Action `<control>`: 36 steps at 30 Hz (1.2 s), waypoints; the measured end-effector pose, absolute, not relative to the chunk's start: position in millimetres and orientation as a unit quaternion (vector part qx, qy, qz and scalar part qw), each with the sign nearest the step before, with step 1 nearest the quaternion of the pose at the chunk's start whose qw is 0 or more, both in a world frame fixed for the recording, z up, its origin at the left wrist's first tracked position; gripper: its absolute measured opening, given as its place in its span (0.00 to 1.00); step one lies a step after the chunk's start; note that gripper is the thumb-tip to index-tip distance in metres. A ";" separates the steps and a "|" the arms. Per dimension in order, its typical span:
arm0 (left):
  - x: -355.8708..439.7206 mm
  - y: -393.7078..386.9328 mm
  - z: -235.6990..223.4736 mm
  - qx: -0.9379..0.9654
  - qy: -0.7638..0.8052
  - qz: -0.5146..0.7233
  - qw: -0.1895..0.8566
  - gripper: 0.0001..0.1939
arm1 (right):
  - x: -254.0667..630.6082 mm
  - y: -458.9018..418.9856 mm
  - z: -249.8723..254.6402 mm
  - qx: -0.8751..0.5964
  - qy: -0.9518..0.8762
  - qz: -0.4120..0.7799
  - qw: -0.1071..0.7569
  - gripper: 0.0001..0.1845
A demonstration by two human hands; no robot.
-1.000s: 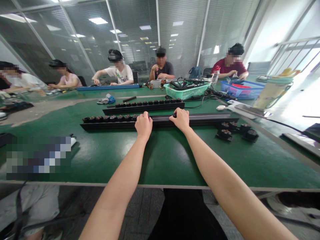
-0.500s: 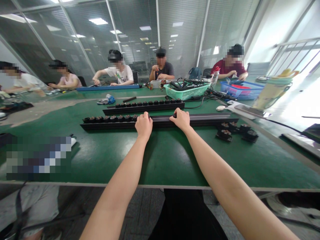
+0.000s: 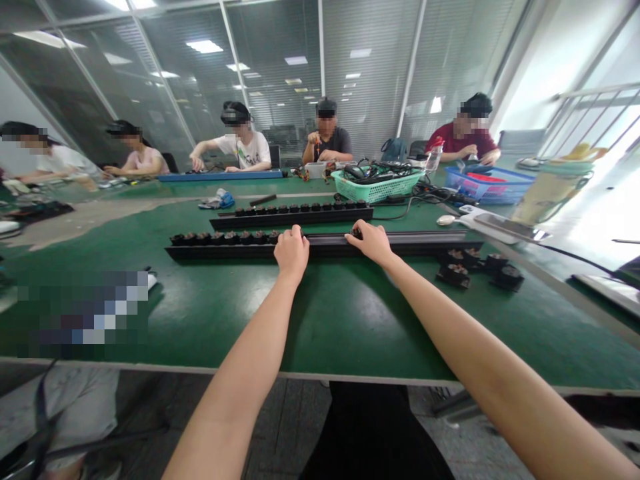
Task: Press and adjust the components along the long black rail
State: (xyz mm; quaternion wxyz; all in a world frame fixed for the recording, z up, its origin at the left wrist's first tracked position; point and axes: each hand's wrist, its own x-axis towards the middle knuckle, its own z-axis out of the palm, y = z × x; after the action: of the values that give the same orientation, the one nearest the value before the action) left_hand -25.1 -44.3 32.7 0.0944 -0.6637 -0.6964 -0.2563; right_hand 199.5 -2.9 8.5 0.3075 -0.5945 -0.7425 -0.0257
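Note:
A long black rail point(image 3: 410, 241) lies across the green table point(image 3: 340, 320) in front of me, with a row of small round black parts point(image 3: 225, 237) seated in its left half. My left hand point(image 3: 291, 255) is curled into a fist against the rail, right at the end of that row. My right hand point(image 3: 371, 241) rests on the rail a little further right, its fingers bent over a small dark part point(image 3: 356, 233). Several loose black parts point(image 3: 475, 265) lie on the table to the right, past the rail's end.
A second black rail point(image 3: 293, 216) full of parts lies just behind the first. Beyond it stand a green basket point(image 3: 376, 183) of cables and a blue basket point(image 3: 480, 185). Several people sit working along the far and left sides. A pixelated patch point(image 3: 80, 313) lies front left.
The view has shifted slightly, so the whole scene sits a little lower and to the right. Both hands stay at the same places on the rail.

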 end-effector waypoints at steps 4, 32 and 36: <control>-24.8 -44.0 32.3 -0.663 -0.696 -0.257 0.096 0.15 | 198.2 -5.3 5.7 -0.591 -0.739 -0.037 0.321 0.12; -24.0 -43.3 33.8 -0.663 -0.699 -0.248 0.100 0.16 | 201.6 -10.5 1.4 -0.578 -0.752 -0.104 0.300 0.18; -25.1 -41.9 32.4 -0.664 -0.696 -0.253 0.106 0.16 | 201.8 -11.0 1.9 -0.578 -0.752 -0.117 0.294 0.18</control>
State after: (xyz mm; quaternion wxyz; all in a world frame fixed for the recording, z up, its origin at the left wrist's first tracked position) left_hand -25.1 -41.9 32.4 0.1056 -0.6640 -0.6959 -0.2525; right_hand 201.8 -11.0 1.9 0.2942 -0.5781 -0.7521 -0.1166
